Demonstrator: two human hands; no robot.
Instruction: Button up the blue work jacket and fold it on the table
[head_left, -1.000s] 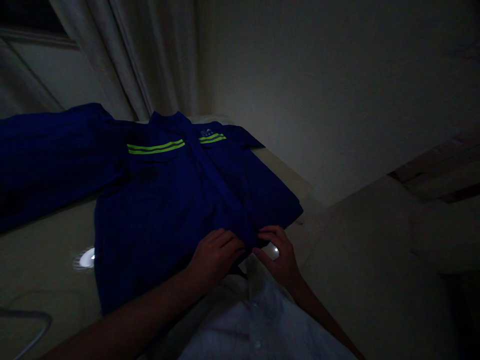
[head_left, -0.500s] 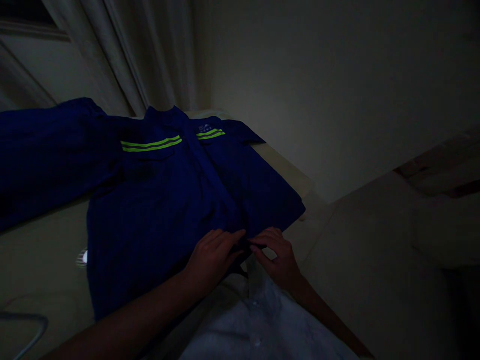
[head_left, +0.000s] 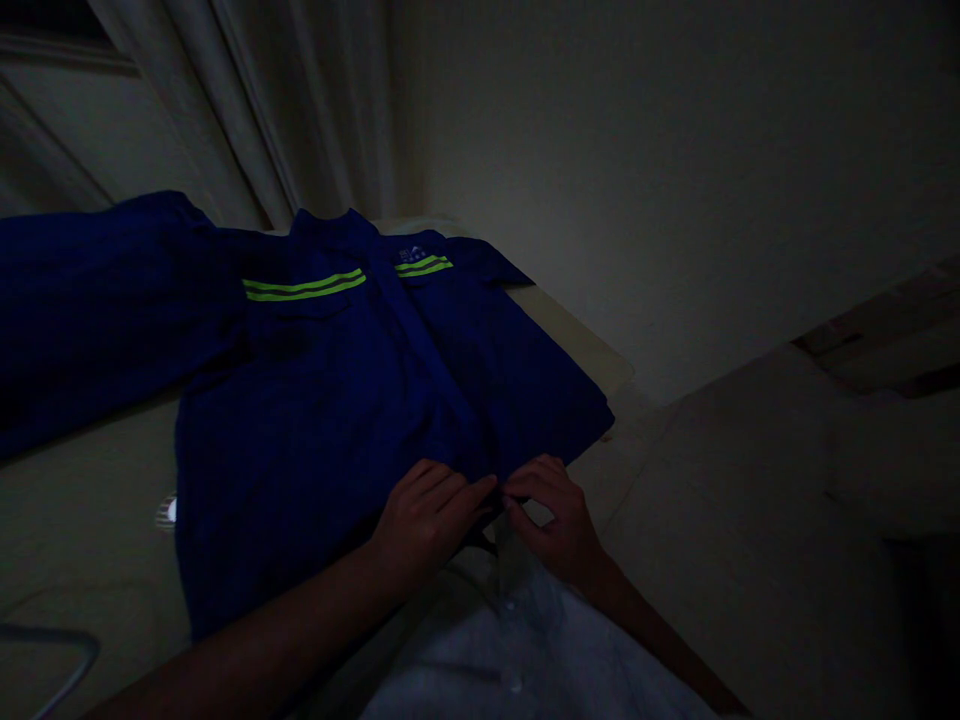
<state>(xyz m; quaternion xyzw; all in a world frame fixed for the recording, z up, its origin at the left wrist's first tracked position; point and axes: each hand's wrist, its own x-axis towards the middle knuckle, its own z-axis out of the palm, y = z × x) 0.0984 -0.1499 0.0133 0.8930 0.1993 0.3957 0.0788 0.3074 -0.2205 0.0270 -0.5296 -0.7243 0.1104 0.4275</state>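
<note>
Curtains [head_left: 322,110] are seen at the head view's upper left. Across the desk [head_left: 82,530], left to centre, a blue jacket [head_left: 315,400] is spread, pinched at lower centre by the left hand [head_left: 427,510] and the right hand [head_left: 561,520].

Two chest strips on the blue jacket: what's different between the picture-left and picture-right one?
Length: the left strip looks longer; the right strip looks shorter.
Marking: the right strip has a pale logo just above it; the left strip has none visible.
Place: the left strip sits a little lower in the view than the right strip.
Shared: both are yellow-green with a darker line along the middle.
</note>
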